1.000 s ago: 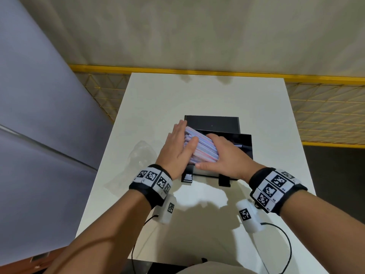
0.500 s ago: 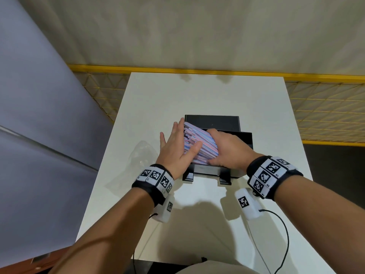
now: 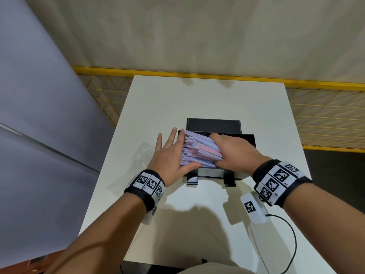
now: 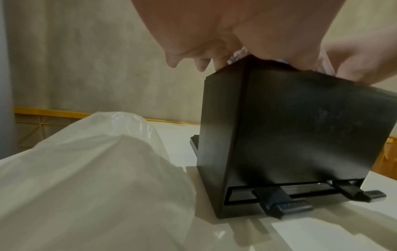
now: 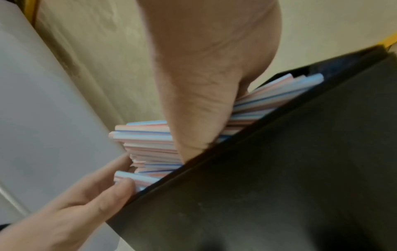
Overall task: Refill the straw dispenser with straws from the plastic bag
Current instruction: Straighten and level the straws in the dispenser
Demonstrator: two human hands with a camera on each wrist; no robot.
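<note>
Right grip: my right hand (image 3: 235, 151) lies over the straws (image 3: 199, 151), thumb along the near side and fingers curved over the far side, grasping the bundle from above so it goes down as one mass.
Left grip: my left hand (image 3: 171, 155) is released, fingers straight and spread; the palm presses flat on the straw ends and the thumb runs under the near edge. I judge this squares the ends, which are staggered.
Straws: pink, blue and white striped, lying lengthwise in the open top of the straw dispenser (image 3: 245, 139), the left ends jutting past its left wall and standing proud of the rim. In the right wrist view the straw pile (image 5: 148, 144) sits behind the front wall.
Straw dispenser: black box on the worktop (image 3: 197, 95), two black tabs sticking out of the slot at its foot toward me. Lid (image 3: 213, 124) lies or stands just behind it, off the opening; which, I cannot tell.
Plastic bag (image 3: 142, 157): clear, crumpled, on the worktop left of the box, apart from both hands; it looks emptied.
Stage: loading nearly done, in my judgement; ends need pushing inside the wall.
Beyond: yellow rail (image 3: 197, 73) and mesh past the worktop's far edge.
</note>
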